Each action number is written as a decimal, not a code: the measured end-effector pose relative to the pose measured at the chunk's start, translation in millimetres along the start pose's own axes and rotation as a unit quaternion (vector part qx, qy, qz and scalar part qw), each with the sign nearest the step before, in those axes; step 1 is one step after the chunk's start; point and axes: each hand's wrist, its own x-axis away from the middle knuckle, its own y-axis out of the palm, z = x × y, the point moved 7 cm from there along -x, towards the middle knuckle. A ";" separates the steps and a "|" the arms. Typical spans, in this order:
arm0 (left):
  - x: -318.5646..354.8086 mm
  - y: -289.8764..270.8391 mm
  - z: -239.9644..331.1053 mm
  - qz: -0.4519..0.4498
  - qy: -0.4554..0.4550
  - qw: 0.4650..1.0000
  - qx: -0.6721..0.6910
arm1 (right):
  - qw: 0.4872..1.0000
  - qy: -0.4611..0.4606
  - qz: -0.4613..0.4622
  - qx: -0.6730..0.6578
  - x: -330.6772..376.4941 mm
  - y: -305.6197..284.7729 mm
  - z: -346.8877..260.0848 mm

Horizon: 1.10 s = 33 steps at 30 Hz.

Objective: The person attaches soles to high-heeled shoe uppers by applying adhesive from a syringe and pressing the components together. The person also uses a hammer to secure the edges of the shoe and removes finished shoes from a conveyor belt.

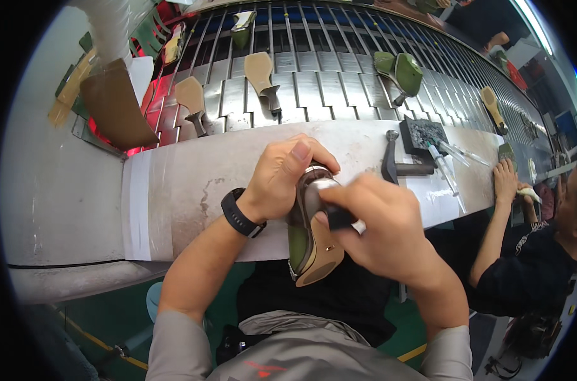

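Shoe partly behind blurred right hand

A long, off-white table runs from nine to three o'clock, below silvery metal conveyor slats at twelve. Green floor with a straight yellow stripe shows toward five; a white tube light glows at two.
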 end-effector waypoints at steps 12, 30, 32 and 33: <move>1.3 -5.1 -3.2 -0.028 -0.010 0.999 -0.020 | 0.978 -0.129 0.131 0.101 13.0 26.0 -0.3; -4.7 -9.8 0.9 -0.009 -0.071 0.997 -0.035 | 0.973 -0.148 0.140 0.105 -2.8 28.8 23.0; -15.4 -15.9 -11.6 -0.008 -0.143 0.990 0.000 | 0.971 -0.119 0.166 0.121 -8.2 29.5 32.7; -19.0 -19.2 -15.8 0.005 -0.144 0.989 0.030 | 0.978 -0.084 0.174 0.081 -14.8 33.0 41.2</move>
